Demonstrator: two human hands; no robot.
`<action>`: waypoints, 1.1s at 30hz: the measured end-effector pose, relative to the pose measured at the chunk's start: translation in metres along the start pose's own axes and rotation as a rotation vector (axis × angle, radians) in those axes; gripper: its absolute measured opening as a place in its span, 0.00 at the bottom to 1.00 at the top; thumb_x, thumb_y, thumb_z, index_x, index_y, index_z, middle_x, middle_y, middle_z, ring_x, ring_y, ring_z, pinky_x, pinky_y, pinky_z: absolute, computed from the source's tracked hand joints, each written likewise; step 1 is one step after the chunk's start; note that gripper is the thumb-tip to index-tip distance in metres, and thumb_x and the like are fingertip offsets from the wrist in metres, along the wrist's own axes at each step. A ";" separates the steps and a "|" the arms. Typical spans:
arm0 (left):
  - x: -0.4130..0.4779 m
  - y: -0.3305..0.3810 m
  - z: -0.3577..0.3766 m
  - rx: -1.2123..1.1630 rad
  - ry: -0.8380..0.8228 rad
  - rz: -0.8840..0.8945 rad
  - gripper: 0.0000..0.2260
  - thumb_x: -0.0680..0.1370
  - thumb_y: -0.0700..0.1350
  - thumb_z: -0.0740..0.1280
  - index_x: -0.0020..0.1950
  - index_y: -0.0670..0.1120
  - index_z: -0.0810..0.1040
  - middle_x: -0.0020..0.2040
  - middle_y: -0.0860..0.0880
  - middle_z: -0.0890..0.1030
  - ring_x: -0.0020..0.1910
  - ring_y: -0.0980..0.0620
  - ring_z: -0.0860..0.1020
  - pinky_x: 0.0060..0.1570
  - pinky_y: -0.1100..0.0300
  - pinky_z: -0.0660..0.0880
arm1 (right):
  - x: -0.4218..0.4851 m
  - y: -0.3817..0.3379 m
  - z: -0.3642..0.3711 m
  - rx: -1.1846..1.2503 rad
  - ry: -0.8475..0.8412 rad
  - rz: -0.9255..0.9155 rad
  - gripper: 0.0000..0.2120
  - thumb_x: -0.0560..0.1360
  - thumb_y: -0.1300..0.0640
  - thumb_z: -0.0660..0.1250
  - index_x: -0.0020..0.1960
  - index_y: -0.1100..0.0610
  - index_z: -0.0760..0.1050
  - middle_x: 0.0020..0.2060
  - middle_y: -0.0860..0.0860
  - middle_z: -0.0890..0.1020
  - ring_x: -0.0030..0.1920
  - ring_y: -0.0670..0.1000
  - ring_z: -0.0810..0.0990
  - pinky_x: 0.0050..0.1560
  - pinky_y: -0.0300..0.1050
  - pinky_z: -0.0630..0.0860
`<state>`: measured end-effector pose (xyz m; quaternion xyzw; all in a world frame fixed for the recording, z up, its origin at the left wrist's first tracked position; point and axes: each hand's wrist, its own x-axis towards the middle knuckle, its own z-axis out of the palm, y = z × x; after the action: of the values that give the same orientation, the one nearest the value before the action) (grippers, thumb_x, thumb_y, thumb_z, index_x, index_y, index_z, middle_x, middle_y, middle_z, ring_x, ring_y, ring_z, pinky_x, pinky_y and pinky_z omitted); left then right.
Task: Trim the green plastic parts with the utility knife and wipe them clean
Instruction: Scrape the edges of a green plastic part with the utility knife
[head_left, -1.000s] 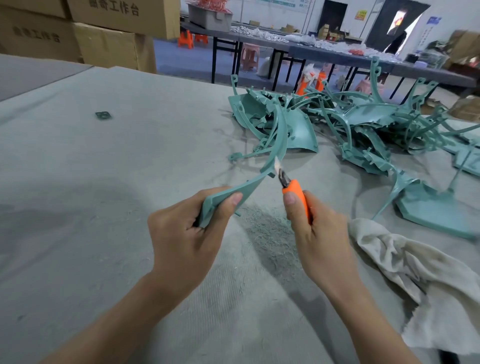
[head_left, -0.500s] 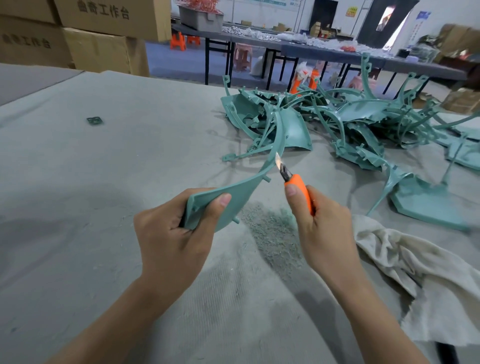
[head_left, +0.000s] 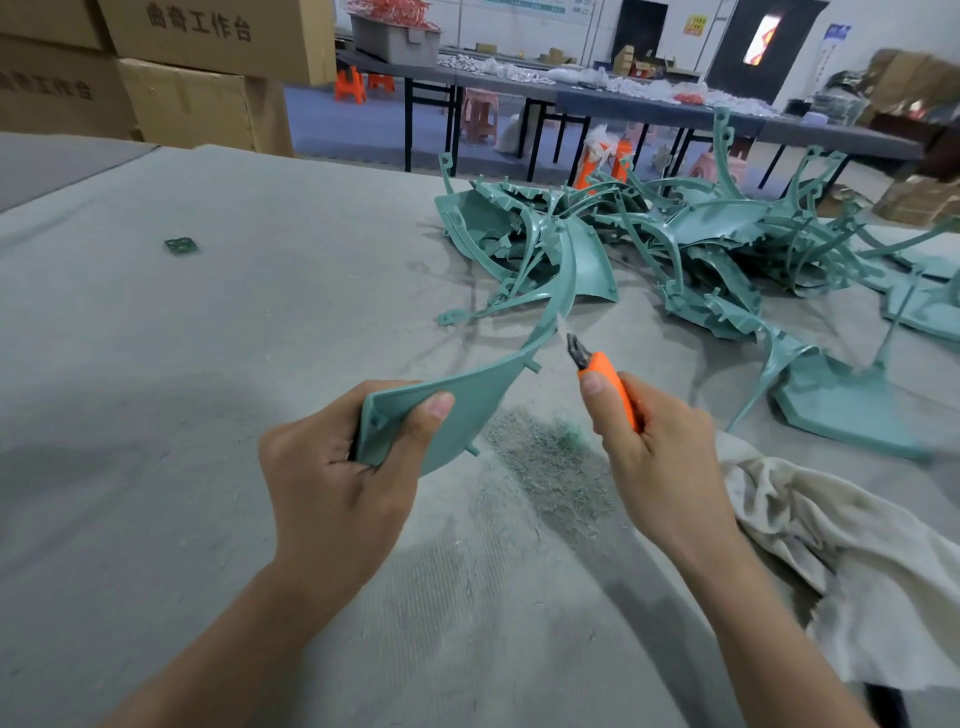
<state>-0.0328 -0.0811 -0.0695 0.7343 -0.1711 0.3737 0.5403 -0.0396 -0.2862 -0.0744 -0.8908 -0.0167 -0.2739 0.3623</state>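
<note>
Looking down from the head view, a curved green plastic part (head_left: 488, 400) was seen held above the grey felt-covered table (head_left: 208, 364), its broad end clamped in the left hand (head_left: 337, 483), thumb on top and fingers curled beneath. An orange utility knife (head_left: 610, 387) was gripped in the right hand (head_left: 660, 457), fingers wrapped round the handle, thumb near the blade end. The blade tip was found right at the part's narrow curved strip; contact was too blurred to tell. Green shavings (head_left: 545, 457) were noted on the table below the hands. A dirty white cloth (head_left: 831, 545) was noted just beside the right wrist. A pile of green parts (head_left: 701, 234) was recorded farther back.
</note>
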 end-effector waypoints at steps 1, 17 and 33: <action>0.000 -0.001 0.000 -0.008 0.008 -0.011 0.05 0.74 0.51 0.67 0.42 0.63 0.75 0.33 0.63 0.77 0.27 0.64 0.71 0.28 0.74 0.64 | -0.001 -0.002 0.001 0.009 -0.019 -0.013 0.30 0.76 0.32 0.53 0.33 0.58 0.66 0.26 0.55 0.69 0.25 0.50 0.64 0.28 0.45 0.61; 0.000 -0.006 0.000 -0.027 0.013 -0.068 0.10 0.74 0.51 0.68 0.32 0.57 0.75 0.28 0.65 0.75 0.27 0.66 0.70 0.29 0.75 0.64 | -0.001 0.001 0.005 0.034 -0.031 -0.026 0.30 0.76 0.29 0.53 0.32 0.54 0.62 0.24 0.52 0.66 0.24 0.47 0.62 0.27 0.44 0.59; 0.006 -0.006 -0.004 -0.124 -0.040 -0.142 0.05 0.72 0.53 0.69 0.38 0.55 0.77 0.27 0.63 0.76 0.26 0.66 0.71 0.28 0.75 0.66 | 0.004 0.008 -0.002 0.019 0.014 0.013 0.31 0.76 0.32 0.54 0.31 0.58 0.63 0.23 0.53 0.64 0.24 0.46 0.62 0.27 0.42 0.58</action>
<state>-0.0266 -0.0746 -0.0688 0.7169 -0.1522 0.3083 0.6065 -0.0355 -0.2941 -0.0767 -0.8855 -0.0112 -0.2776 0.3725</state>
